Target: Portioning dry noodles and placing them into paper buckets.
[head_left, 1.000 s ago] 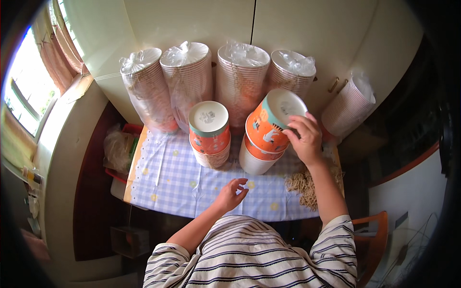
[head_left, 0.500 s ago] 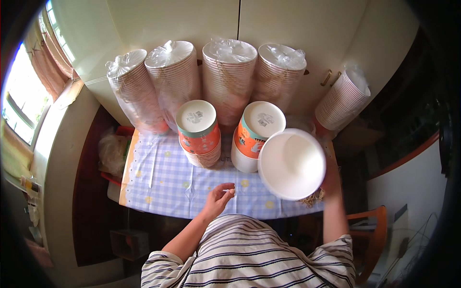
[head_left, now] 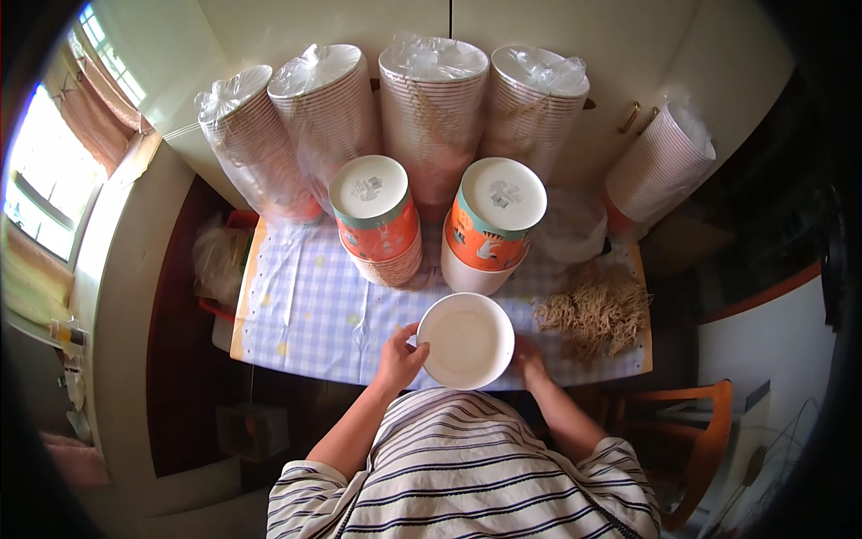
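Observation:
A white paper tub [head_left: 465, 340], its round mouth facing up, is at the table's near edge in front of my body. My left hand [head_left: 401, 357] grips its left side, thumb at the rim and fingers round the outside. My right hand [head_left: 528, 359] is against the right side; its fingers are partly hidden by the tub. Just beyond stand two stacks of upside-down paper tubs, the left stack [head_left: 371, 187] and the right stack [head_left: 503, 193], with orange and teal printed sides and white bottoms.
Several tall tub stacks in clear plastic bags [head_left: 433, 108] line the back of the blue checked tablecloth [head_left: 310, 310]. Another bagged stack [head_left: 660, 166] leans at the far right. A tangled tan string pile [head_left: 597, 310] lies on the right. A wooden chair [head_left: 718, 431] stands right of the table.
My right hand has brought the tub from the right to the middle, lower and nearer my body. My left hand, free before, has taken hold of its left side. The string pile has come into view.

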Available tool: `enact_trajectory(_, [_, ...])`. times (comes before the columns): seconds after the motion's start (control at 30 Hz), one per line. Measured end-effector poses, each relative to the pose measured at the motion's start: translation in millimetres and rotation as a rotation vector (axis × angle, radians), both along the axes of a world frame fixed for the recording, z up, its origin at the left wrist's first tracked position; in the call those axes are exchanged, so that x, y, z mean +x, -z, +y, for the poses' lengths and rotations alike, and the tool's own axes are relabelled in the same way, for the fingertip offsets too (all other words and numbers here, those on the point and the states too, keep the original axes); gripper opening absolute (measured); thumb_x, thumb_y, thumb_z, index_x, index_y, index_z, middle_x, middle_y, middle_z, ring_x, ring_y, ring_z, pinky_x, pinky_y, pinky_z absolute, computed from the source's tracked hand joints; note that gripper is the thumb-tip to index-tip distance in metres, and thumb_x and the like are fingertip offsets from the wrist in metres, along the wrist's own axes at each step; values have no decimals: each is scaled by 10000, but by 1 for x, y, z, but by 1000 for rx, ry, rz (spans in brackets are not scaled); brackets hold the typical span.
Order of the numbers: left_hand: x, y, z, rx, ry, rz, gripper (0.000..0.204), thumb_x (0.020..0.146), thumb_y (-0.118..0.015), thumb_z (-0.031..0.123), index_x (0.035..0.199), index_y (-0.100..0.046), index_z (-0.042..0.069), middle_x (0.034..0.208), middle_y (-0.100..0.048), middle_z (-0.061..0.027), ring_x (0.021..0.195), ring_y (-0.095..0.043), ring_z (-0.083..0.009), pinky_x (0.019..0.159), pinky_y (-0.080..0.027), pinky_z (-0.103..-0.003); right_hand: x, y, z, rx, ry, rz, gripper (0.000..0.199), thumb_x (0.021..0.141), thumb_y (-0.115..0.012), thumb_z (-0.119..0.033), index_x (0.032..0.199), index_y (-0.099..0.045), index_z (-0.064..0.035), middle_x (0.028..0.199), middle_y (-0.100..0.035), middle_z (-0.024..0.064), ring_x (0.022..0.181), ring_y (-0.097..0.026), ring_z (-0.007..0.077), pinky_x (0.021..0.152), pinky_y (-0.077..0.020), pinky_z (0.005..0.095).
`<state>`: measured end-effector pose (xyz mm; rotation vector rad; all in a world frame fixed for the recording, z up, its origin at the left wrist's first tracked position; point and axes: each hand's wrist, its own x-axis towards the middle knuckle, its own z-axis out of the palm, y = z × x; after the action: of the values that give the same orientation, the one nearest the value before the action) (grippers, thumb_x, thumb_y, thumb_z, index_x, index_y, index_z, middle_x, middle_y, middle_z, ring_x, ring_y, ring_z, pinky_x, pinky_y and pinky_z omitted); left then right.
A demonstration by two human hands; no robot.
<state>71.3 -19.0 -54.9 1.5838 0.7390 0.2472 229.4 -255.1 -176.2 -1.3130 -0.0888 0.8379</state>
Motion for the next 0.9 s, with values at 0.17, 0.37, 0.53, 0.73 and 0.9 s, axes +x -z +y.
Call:
enact_trajectory(0.17, [-2, 3, 2, 96, 75, 127, 373, 814, -621, 121, 1167, -587, 7, 700, -638, -66, 585, -576, -91, 559, -473, -259, 18, -93, 35, -40, -88, -403, 441, 890, -603, -314, 1184, -547, 11, 1098, -601, 92, 795, -549, 92, 733, -457, 245])
enact_trajectory(0.37, [1, 23, 6, -218, 52, -142, 352, 851, -620, 125, 1162, -575, -32, 735, -646, -35, 610, -562, -76, 574, -462, -239, 20, -127, 58, -342, -317, -829, 376, 750, -623, -80, 1113, -586, 12, 970, -635, 132, 725, -588, 194, 659, -481, 303])
enact_trajectory(0.53, [-14, 29, 8, -324, 1, -200, 334, 852, -593, 72, 1166, -568, -40, 892, -652, -59, 802, -587, -89, 724, -466, -233, 9, -126, 55, -443, -246, -891, 376, 700, -537, -17, 1069, -591, 34, 1008, -620, 215, 892, -617, 348, 792, -493, 381])
enact_trajectory(0.73, [-18, 33, 6, -286, -27, -239, 359, 812, -546, 15, 1166, -571, -37, 952, -654, -72, 858, -597, -108, 781, -469, -247, -12, -154, 52, -457, -257, -796, 377, 703, -546, -39, 1070, -588, 36, 979, -628, 222, 845, -630, 344, 767, -498, 377])
enact_trajectory(0.9, [-20, 34, 10, -198, -29, -212, 333, 806, -533, 8, 1131, -594, -34, 930, -653, -63, 844, -595, -107, 767, -470, -245, -12, -165, 50, -430, -305, -823, 304, 743, -573, -74, 1025, -599, 35, 945, -638, 211, 823, -637, 330, 749, -498, 376])
